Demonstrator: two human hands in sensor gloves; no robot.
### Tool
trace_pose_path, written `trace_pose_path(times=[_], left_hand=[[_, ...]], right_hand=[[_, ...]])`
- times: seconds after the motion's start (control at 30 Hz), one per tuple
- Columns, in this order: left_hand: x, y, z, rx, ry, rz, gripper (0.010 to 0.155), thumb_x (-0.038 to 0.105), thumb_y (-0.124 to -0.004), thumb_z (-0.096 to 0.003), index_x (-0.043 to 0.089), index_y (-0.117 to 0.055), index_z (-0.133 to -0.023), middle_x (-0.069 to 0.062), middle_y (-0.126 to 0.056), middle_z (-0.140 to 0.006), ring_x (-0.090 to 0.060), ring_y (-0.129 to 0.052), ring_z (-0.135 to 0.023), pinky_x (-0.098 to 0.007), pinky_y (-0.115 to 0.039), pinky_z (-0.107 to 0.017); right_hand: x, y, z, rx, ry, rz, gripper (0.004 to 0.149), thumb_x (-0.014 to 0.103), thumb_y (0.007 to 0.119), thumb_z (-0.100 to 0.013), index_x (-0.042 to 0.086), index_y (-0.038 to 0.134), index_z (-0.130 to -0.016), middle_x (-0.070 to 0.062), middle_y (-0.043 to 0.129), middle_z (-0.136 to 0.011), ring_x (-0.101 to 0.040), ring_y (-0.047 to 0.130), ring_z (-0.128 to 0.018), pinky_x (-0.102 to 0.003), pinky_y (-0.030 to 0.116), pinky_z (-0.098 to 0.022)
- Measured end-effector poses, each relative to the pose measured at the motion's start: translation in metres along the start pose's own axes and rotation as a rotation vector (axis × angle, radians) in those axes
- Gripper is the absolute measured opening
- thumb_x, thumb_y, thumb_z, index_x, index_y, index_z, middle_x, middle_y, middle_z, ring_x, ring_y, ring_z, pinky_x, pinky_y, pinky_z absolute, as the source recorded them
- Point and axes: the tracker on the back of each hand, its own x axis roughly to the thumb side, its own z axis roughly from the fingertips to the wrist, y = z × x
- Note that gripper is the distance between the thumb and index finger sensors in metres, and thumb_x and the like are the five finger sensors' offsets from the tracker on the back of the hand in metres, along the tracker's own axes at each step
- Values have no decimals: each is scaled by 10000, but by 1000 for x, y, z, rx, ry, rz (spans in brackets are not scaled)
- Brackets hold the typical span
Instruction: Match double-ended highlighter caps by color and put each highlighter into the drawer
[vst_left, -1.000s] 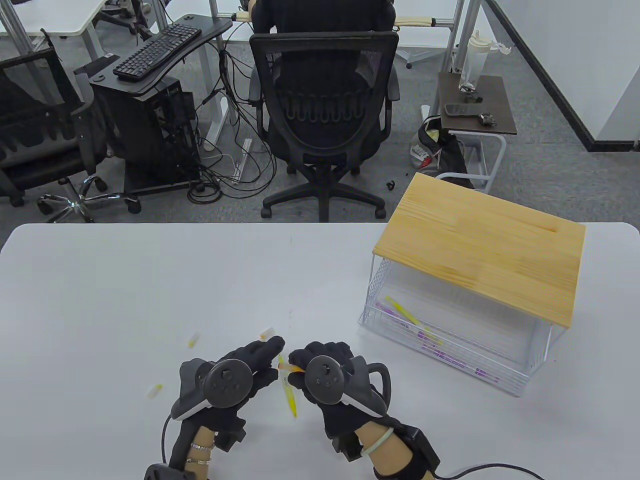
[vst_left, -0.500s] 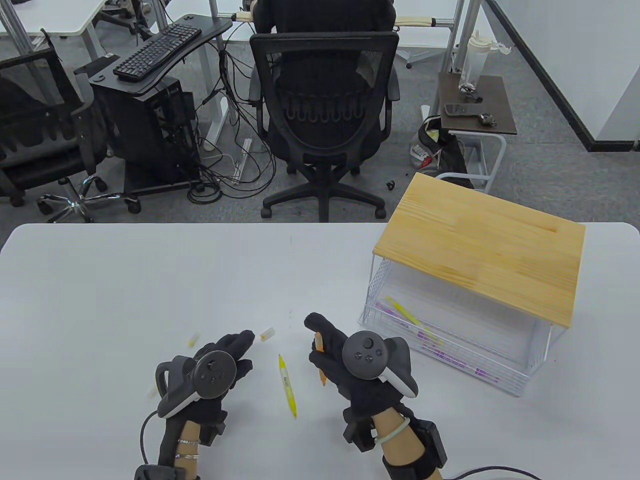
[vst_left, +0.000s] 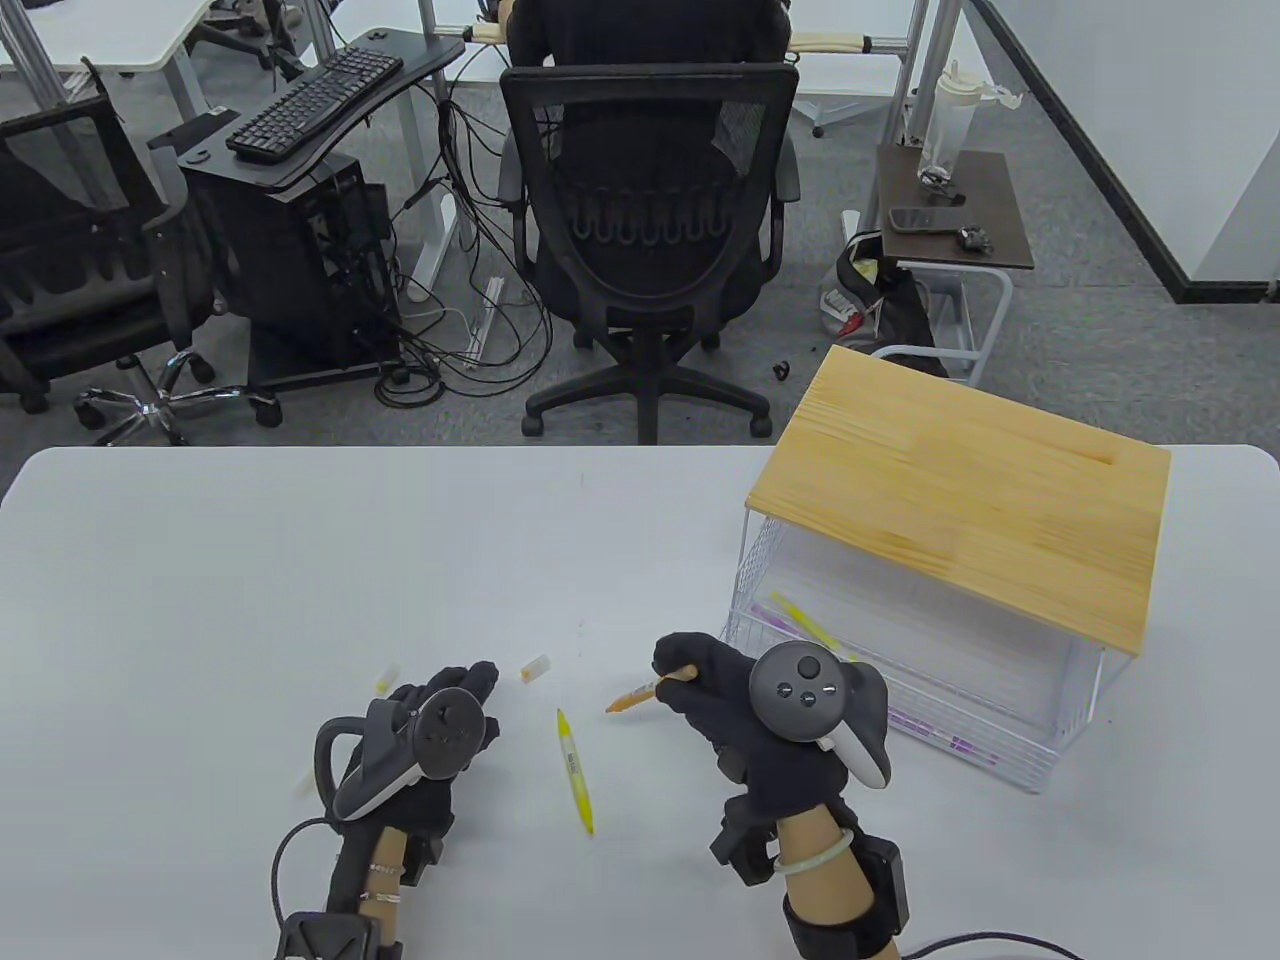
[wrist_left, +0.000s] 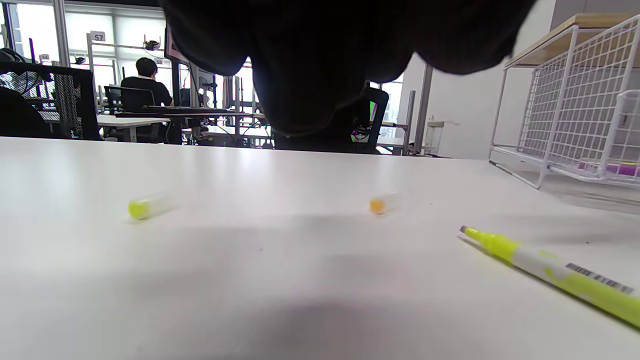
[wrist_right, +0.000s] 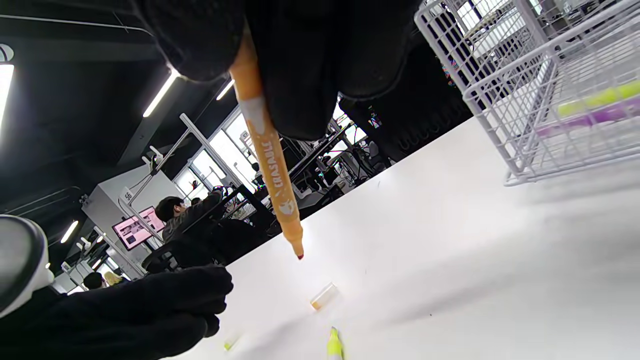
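The right hand (vst_left: 745, 715) is gripping 1 orange highlighter (vst_left: 632, 697); the left hand (vst_left: 435, 720) is hovering relaxed near the orange cap (vst_left: 535, 668).

Between the hands the table (vst_left: 300, 560) carries a yellow highlighter (vst_left: 575, 770), an orange cap (vst_left: 535, 668) and a yellow cap (vst_left: 388, 680), all apart. The far half lies open. The wire drawer (vst_left: 900, 700) under the wooden top (vst_left: 960, 500) blocks the right side.
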Motion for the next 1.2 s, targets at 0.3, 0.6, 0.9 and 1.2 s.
trace_pose_path(times=[0.3, 0.6, 0.9, 1.2], left_hand=[[29, -17, -47, -166, 118, -151, 651, 476, -735, -443, 330, -634, -1069, 2, -760, -1103, -210, -898, -921, -513, -620, -777], [40, -47, -101, -303, 251, -196, 686, 463, -793, -396, 391, -607, -1052, 111, -759, -1093, -147, -867, -960, -496, -575, -819], [44, -52, -114, -276, 303, -268, 667, 474, -813, -356, 453, -649, -1003, 201, -826, -985, -79, -884, -917, -486, -583, -832], [56, -51, -114, -204, 281, -370, 578, 450, -834, -345, 450, -745, -915, 240, -919, -785, -16, -985, -738, -451, -651, -802]], right_hand=[[-6, -3, -2, -16, 28, -27, 415, 352, 706, -651, 361, 545, -1034, 39, 712, -1104, -186, 910, -890, -413, 686, -791], [-7, -10, 2, -31, 14, -39, 417, 356, 708, -649, 358, 551, -1035, 38, 722, -1097, -186, 915, -878, -415, 689, -784], [-6, -10, 1, -22, 18, -49, 407, 364, 706, -649, 358, 564, -1030, 42, 728, -1093, -186, 916, -875, -416, 689, -782], [-6, -6, -2, -7, 31, -37, 406, 367, 707, -649, 355, 567, -1030, 40, 731, -1090, -189, 917, -872, -417, 691, -780]])
